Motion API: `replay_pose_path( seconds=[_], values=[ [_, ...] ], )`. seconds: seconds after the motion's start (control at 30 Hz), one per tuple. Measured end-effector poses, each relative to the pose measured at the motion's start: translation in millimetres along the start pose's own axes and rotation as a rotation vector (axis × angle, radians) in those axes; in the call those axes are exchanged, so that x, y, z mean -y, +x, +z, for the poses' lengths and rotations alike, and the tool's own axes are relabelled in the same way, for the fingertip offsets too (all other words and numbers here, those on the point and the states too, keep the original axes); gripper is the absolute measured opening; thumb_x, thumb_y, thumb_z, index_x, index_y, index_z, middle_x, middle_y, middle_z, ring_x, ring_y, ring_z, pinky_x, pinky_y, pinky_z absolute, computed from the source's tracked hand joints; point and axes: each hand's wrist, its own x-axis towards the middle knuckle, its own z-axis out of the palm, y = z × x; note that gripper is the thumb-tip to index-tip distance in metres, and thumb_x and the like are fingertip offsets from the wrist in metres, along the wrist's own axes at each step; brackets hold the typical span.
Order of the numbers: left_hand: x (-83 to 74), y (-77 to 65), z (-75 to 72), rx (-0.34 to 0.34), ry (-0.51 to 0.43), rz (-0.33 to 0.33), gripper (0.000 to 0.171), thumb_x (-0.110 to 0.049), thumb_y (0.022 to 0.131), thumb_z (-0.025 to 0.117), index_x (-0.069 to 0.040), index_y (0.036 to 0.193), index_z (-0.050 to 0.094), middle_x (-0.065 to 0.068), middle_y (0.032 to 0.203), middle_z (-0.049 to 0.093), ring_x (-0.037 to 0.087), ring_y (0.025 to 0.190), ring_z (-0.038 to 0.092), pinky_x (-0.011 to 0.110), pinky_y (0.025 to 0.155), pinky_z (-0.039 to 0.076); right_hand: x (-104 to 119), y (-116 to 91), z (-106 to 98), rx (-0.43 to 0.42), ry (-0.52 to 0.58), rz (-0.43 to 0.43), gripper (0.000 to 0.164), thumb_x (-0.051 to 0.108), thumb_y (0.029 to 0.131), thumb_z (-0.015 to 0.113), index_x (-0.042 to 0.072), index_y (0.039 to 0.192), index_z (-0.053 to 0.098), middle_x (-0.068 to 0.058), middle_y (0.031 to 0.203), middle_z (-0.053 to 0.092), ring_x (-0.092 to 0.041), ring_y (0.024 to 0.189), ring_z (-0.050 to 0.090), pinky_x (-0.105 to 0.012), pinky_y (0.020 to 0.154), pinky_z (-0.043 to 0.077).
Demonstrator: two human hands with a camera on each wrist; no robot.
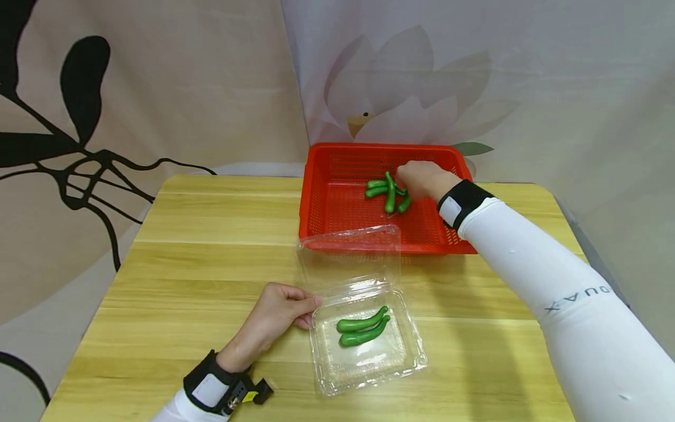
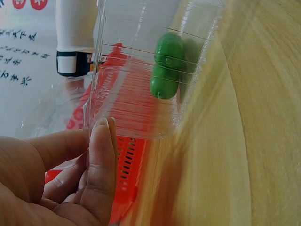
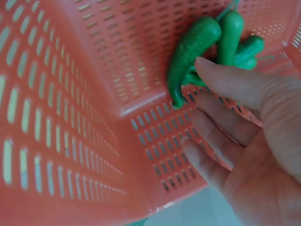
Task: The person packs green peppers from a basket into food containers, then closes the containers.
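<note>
My left hand (image 1: 287,310) pinches the left rim of a clear plastic clamshell box (image 1: 329,375) between thumb and fingers. Its lid (image 1: 348,258) is raised, leaning toward the basket. Two green chili peppers (image 1: 364,331) lie side by side in the box; the left wrist view shows green peppers (image 2: 167,66) through its wall. Inside a red basket (image 1: 337,211), my right hand (image 1: 422,179) reaches down beside several green chili peppers (image 1: 390,193). In the right wrist view, its thumb and fingers are apart beside a curved pepper (image 3: 193,47), with nothing visibly held.
The basket stands at the back of a wooden table (image 1: 221,252), against a printed cloth backdrop (image 1: 237,76). The box's lid overlaps the basket's front edge in the head view. Both wrists wear black straps (image 1: 466,199) over white sleeves.
</note>
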Motion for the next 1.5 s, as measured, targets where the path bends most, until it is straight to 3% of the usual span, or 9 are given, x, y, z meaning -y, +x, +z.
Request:
replay_pose_path(
  seconds=[0.27, 0.4, 0.8, 1.2, 1.33, 1.5],
  values=[
    [-0.5, 0.3, 0.3, -0.007, 0.004, -0.006, 0.019, -0.006, 0.095, 0.077, 0.013, 0.099, 0.075, 0.018, 0.076, 0.072, 0.015, 0.06, 0.068, 0.028, 0.06, 0.064, -3, 6, 15, 0.063, -0.042, 0.018, 0.021, -0.007, 0.087, 0.076, 0.008, 0.077, 0.065, -0.005, 0.073, 0.048, -0.025, 0.075, 0.045, -0.035, 0.069, 0.045],
    [-0.3, -0.4, -0.1, -0.008, 0.008, -0.005, 0.021, -0.007, 0.095, 0.078, 0.013, 0.099, 0.075, 0.018, 0.076, 0.073, 0.015, 0.06, 0.068, 0.028, 0.06, 0.064, -3, 9, 21, 0.063, -0.048, 0.011, 0.013, -0.002, 0.088, 0.079, 0.008, 0.084, 0.073, -0.007, 0.078, 0.06, -0.027, 0.079, 0.051, -0.037, 0.076, 0.052],
    [0.8, -0.2, -0.1, 0.017, -0.013, 0.001, 0.02, -0.004, 0.095, 0.076, 0.015, 0.101, 0.074, 0.017, 0.075, 0.072, 0.015, 0.06, 0.068, 0.028, 0.06, 0.063, -1, 12, 37, 0.063, -0.102, -0.014, 0.012, 0.001, 0.093, 0.074, 0.009, 0.085, 0.071, -0.01, 0.083, 0.066, -0.025, 0.079, 0.057, -0.044, 0.076, 0.057],
    [0.1, -1.3, -1.1, 0.003, -0.002, 0.004, 0.02, -0.006, 0.095, 0.077, 0.014, 0.1, 0.075, 0.019, 0.076, 0.073, 0.015, 0.06, 0.069, 0.029, 0.061, 0.064, -5, -7, 14, 0.004, -0.008, -0.079, 0.02, -0.004, 0.085, 0.078, 0.009, 0.073, 0.07, -0.004, 0.07, 0.054, -0.025, 0.074, 0.048, -0.036, 0.07, 0.046],
    [0.5, -1.2, -0.4, 0.001, 0.002, 0.004, 0.02, -0.006, 0.095, 0.077, 0.014, 0.1, 0.075, 0.019, 0.076, 0.073, 0.015, 0.06, 0.069, 0.029, 0.061, 0.064, -7, -13, 8, -0.013, 0.049, -0.057, 0.016, -0.001, 0.086, 0.081, 0.009, 0.078, 0.072, -0.004, 0.072, 0.055, -0.024, 0.075, 0.048, -0.035, 0.069, 0.042],
    [0.9, -1.6, 0.3, 0.0, 0.006, 0.007, 0.021, -0.006, 0.095, 0.078, 0.014, 0.1, 0.075, 0.018, 0.075, 0.072, 0.015, 0.059, 0.068, 0.03, 0.061, 0.064, -9, -19, 5, -0.035, 0.1, -0.063, 0.009, 0.001, 0.087, 0.083, 0.007, 0.091, 0.077, -0.005, 0.08, 0.062, -0.026, 0.079, 0.052, -0.037, 0.075, 0.049]
  ],
)
